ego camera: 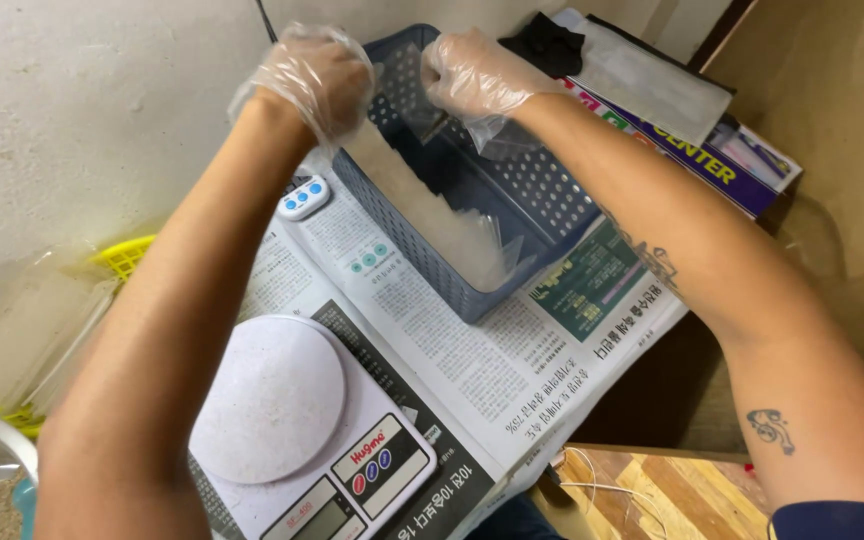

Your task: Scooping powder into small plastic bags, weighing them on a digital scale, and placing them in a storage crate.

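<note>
Blue slotted basket (512,215) sits at twelve o'clock on the newspaper (432,340), clear bags (452,225) stacked inside. Gloved left hand (317,75) and right hand (472,75) both pinch bags above it. White kitchen scale (302,430) sits at seven o'clock.

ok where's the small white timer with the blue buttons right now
In the head view, the small white timer with blue buttons lies on the newspaper, against the near-left side of the blue plastic basket, under the gloved left hand.

Basket (542,200) behind scale (302,430), both on newspaper (472,350)
</note>
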